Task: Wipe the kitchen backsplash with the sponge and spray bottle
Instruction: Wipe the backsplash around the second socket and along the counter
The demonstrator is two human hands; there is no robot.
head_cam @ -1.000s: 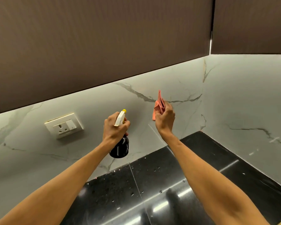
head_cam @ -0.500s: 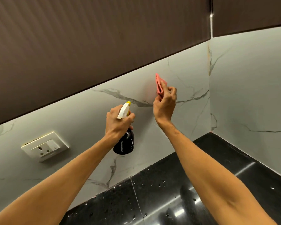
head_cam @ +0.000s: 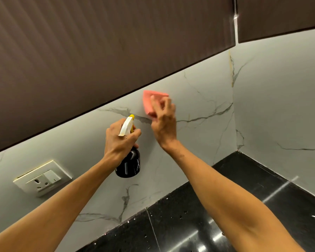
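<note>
"Head view: where was the sponge (head_cam: 149, 102)?"

"Flat against the marble backsplash (head_cam: 198, 142), just under the lower edge of the brown cabinet (head_cam: 80, 60). The right hand (head_cam: 165, 124) held it there, fingers bent over its face and thumb at its lower edge. That hand was blurred, so I judged a wiping stroke was under way."

"And the other hand?"

"The left hand (head_cam: 118, 140) gripped the neck of the spray bottle (head_cam: 128, 164), with 1 finger on the trigger. The black body hung below the fist. The yellow nozzle pointed up at the wall, just beside the sponge."

"What could have gone wrong?"

"I saw 3 risks. A stroke carried higher would have run the sponge onto the cabinet edge and smeared it. A squeeze of the trigger at that angle would have wetted the right hand rather than the stone. And the wall socket (head_cam: 42, 179) sat low on the left. Spray or runoff drifting that way would have been the serious one. Drips would also have landed on the black countertop (head_cam: 225, 215) below."
</note>
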